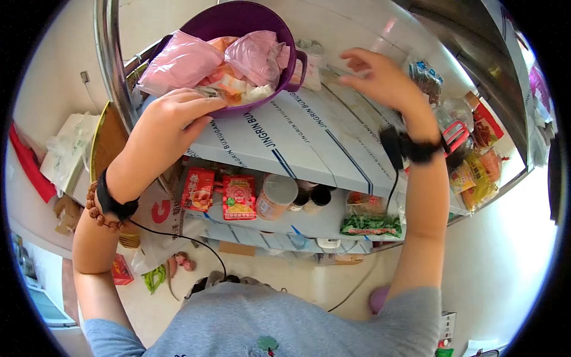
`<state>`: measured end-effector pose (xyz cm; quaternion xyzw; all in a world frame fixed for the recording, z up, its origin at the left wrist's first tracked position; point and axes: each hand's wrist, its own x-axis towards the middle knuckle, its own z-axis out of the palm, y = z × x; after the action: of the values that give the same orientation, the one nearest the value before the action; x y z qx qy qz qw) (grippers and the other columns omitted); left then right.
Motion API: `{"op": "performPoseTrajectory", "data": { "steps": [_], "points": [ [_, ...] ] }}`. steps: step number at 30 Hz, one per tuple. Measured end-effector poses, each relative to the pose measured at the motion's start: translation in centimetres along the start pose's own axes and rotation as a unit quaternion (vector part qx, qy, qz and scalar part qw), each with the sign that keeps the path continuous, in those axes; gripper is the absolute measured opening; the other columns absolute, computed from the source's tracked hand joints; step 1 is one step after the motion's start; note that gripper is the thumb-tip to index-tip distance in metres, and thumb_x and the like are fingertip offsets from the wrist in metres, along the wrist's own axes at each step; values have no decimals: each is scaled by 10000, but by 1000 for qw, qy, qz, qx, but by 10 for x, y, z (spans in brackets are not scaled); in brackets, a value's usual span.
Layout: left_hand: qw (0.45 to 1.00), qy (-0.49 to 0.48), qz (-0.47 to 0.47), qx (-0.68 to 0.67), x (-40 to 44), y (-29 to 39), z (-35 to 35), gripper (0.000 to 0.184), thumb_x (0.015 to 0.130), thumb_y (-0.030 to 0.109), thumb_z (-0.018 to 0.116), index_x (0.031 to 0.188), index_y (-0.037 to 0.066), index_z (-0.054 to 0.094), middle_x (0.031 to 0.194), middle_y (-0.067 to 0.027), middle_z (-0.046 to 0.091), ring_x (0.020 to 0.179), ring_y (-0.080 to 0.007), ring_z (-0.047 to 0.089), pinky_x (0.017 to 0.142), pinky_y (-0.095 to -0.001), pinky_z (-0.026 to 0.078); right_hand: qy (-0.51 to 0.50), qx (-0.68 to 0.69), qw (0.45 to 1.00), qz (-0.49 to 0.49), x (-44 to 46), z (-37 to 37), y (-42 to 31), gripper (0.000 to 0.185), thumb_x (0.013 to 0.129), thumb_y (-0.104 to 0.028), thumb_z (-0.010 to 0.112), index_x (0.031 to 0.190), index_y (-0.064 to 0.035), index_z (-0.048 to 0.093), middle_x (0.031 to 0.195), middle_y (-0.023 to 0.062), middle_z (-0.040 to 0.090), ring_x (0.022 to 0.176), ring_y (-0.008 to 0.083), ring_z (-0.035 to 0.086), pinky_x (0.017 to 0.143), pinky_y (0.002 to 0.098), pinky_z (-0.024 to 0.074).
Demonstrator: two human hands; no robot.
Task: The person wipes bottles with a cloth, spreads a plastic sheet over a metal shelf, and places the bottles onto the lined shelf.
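One purple basin [238, 16]; on one shelf [270, 228], two red cartons [239, 198], one broad tub [276, 198], two dark-capped jars [317, 200]

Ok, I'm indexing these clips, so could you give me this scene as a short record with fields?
Left hand: at near rim of the purple basin; grip unclear
Right hand: raised, fingers loosely curled, nothing visible in it
Basin contents: pink plastic bags, other items unclear
Basin position: on the printed shelf top
Lower shelf: two red packets, lidded jar, green leafy pack

Purple basin [229, 19], top: lower contents hidden under pink plastic bags [181, 62]. Right hand [377, 74], upper right: slightly blurred. Grey T-shirt [238, 315], bottom: cut off.
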<state>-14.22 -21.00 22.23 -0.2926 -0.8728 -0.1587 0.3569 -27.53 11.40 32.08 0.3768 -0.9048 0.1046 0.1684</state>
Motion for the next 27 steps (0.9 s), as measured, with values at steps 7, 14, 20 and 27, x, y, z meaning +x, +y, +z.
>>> {"op": "performPoseTrajectory", "data": {
  "steps": [7, 14, 20, 27],
  "points": [
    [994, 65, 79, -38, 9, 73, -4, 369, 687, -27, 649, 1051, 31, 626, 1108, -128, 599, 1071, -318, 564, 904, -401, 463, 432, 132, 885, 110, -172, -91, -36, 137, 846, -115, 673, 883, 17, 665, 882, 85, 669, 795, 119, 612, 730, 236, 472],
    [969, -21, 145, -201, 70, 124, 44, 466, 769, 84, 627, 1228, 60, 546, 1259, -156, 538, 1194, -314, 484, 1008, -398, 378, 387, 152, 870, 266, -229, -74, 60, 407, 787, -178, 748, 1105, -3, 563, 961, 71, 627, 840, 129, 599, 750, 262, 487],
    [905, -180, 102, -371, 133, 172, 123, 681, 788, 198, 662, 1376, 36, 361, 1341, -174, 469, 1229, -289, 464, 1006, -342, 378, 324, 459, 790, 243, -203, -49, 64, 290, 897, -179, 607, 1095, 24, 551, 1012, 109, 623, 914, 191, 606, 832, 317, 480],
    [861, -242, 50, -445, 176, 223, 125, 882, 746, 244, 714, 1426, -31, 223, 1382, -252, 391, 1251, -278, 434, 1011, -327, 365, 249, 564, 749, 245, -154, -69, 80, 210, 934, -90, 506, 1085, 55, 530, 1022, 146, 602, 926, 237, 596, 844, 369, 485]
  ]
}}
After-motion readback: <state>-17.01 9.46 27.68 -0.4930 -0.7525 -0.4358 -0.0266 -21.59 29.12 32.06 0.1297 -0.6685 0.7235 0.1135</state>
